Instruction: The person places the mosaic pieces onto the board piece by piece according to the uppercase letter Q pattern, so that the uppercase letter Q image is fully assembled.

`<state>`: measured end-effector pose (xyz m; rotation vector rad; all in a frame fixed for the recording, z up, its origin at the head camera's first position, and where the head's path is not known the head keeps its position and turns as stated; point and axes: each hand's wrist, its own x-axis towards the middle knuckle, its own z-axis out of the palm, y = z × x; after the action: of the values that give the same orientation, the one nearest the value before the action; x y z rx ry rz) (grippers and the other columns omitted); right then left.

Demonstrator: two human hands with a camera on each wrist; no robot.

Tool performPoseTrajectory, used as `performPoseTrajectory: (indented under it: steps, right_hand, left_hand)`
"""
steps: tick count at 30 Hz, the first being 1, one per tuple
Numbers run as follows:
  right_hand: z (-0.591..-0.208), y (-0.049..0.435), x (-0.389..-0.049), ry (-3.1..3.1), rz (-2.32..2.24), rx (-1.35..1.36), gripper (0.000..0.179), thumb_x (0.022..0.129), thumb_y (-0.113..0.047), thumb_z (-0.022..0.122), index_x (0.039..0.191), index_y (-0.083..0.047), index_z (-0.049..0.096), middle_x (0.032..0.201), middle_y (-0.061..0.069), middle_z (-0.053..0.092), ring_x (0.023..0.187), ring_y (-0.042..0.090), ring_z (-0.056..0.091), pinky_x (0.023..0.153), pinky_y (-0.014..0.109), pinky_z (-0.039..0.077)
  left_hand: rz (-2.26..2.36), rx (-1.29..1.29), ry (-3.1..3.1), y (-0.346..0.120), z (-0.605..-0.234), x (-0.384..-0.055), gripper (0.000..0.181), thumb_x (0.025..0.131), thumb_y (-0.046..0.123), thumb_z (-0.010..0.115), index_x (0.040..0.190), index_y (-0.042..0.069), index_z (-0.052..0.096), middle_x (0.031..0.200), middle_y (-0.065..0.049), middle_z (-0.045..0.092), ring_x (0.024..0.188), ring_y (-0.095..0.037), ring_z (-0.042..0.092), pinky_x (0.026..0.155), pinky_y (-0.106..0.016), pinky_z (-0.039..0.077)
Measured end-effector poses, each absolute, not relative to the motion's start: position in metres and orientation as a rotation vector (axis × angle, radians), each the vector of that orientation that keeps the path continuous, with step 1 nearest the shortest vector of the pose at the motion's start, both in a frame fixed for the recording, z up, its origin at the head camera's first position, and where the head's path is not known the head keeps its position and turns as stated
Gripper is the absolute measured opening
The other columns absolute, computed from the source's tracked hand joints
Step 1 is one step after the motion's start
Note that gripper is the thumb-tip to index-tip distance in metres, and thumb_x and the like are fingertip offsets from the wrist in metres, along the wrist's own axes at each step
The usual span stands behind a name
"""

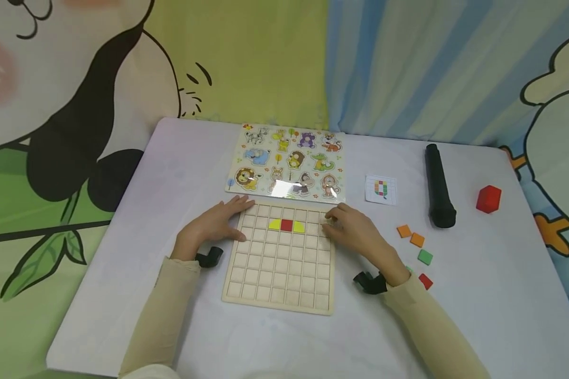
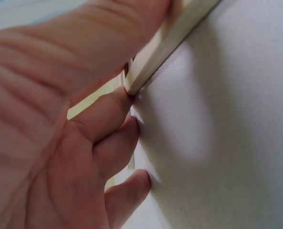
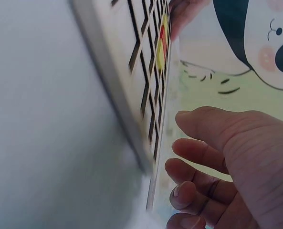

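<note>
— How is the grid board (image 1: pixel 280 263) lit?
— Softly and evenly; a white glare is thrown onto the animal puzzle (image 1: pixel 286 160) just beyond it.
— And in the wrist views?
— Both are dimmed. In the left, soft shadows are cast on the bench (image 2: pixel 256 143) beside the grid board; in the right, its nearest edge is blurred.

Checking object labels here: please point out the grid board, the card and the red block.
Grid board (image 1: pixel 282 264), head view: an empty cell.
Card (image 1: pixel 381 190), head view: middle of its printed face.
Red block (image 1: pixel 488 200), head view: its visible middle.

White table (image 1: pixel 133 231), cartoon panda backdrop (image 1: pixel 76 79) left, blue-striped cloth (image 1: pixel 408 68) behind
</note>
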<state>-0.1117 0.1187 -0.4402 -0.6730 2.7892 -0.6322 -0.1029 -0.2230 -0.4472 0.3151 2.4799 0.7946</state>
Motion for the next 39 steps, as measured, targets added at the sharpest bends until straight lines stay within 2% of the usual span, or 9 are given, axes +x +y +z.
performPoseTrajectory:
  steps: [9, 16, 21, 25, 31, 39]
  right_hand:
    - [-0.447, 0.171, -0.107, 2.848, -0.614, -0.491, 0.029, 0.09, -0.024, 0.069, 0.109, -0.002, 0.068, 0.101, 0.011, 0.064, 0.08, 0.024, 0.059, 0.069, 0.039, 0.052]
    - [-0.444, 0.217, -0.106, 2.852, -0.587, -0.294, 0.035, 0.092, -0.024, 0.066, 0.115, 0.002, 0.064, 0.105, 0.018, 0.06, 0.088, 0.031, 0.058, 0.075, 0.046, 0.053]
    - [-0.449, 0.242, -0.101, 2.915, -0.526, -0.189, 0.04, 0.088, -0.026, 0.07, 0.114, 0.004, 0.063, 0.097, 0.019, 0.056, 0.086, 0.031, 0.052, 0.072, 0.046, 0.055]
    - [-0.451, 0.253, -0.097, 2.917, -0.506, -0.121, 0.046, 0.085, -0.03, 0.073, 0.111, 0.006, 0.063, 0.097, 0.02, 0.055, 0.09, 0.034, 0.046, 0.075, 0.049, 0.055]
    - [-0.455, 0.262, -0.094, 2.902, -0.527, -0.036, 0.052, 0.085, -0.034, 0.073, 0.111, 0.009, 0.06, 0.096, 0.022, 0.053, 0.09, 0.035, 0.044, 0.071, 0.046, 0.054]
    - [-0.453, 0.261, -0.093, 2.863, -0.509, -0.018, 0.045, 0.086, -0.029, 0.071, 0.106, 0.01, 0.06, 0.094, 0.021, 0.051, 0.087, 0.034, 0.044, 0.071, 0.045, 0.054]
  left_hand:
    - [0.801, 0.334, 2.474, -0.22, -0.444, -0.101, 0.095, 0.077, 0.021, 0.082, 0.155, 0.015, 0.028, 0.164, -0.012, 0.013, 0.151, -0.031, 0.008, 0.123, -0.055, 0.004]
    - [0.801, 0.349, 2.482, -0.22, -0.446, -0.102, 0.095, 0.077, 0.023, 0.082, 0.155, 0.014, 0.028, 0.163, -0.014, 0.013, 0.151, -0.033, 0.009, 0.122, -0.055, 0.004]
    - [0.801, 0.329, 2.483, -0.221, -0.444, -0.101, 0.095, 0.076, 0.023, 0.082, 0.155, 0.014, 0.029, 0.163, -0.014, 0.013, 0.151, -0.033, 0.01, 0.123, -0.055, 0.005]
    - [0.792, 0.325, 2.49, -0.222, -0.445, -0.101, 0.095, 0.077, 0.023, 0.082, 0.155, 0.014, 0.029, 0.163, -0.013, 0.013, 0.151, -0.032, 0.01, 0.123, -0.054, 0.005]
    - [0.791, 0.345, 2.501, -0.221, -0.446, -0.102, 0.095, 0.077, 0.025, 0.081, 0.155, 0.014, 0.028, 0.163, -0.012, 0.014, 0.151, -0.029, 0.011, 0.124, -0.051, 0.003]
    - [0.782, 0.317, 2.499, -0.223, -0.445, -0.101, 0.096, 0.076, 0.026, 0.082, 0.155, 0.015, 0.028, 0.164, -0.012, 0.013, 0.151, -0.029, 0.01, 0.124, -0.052, 0.004]
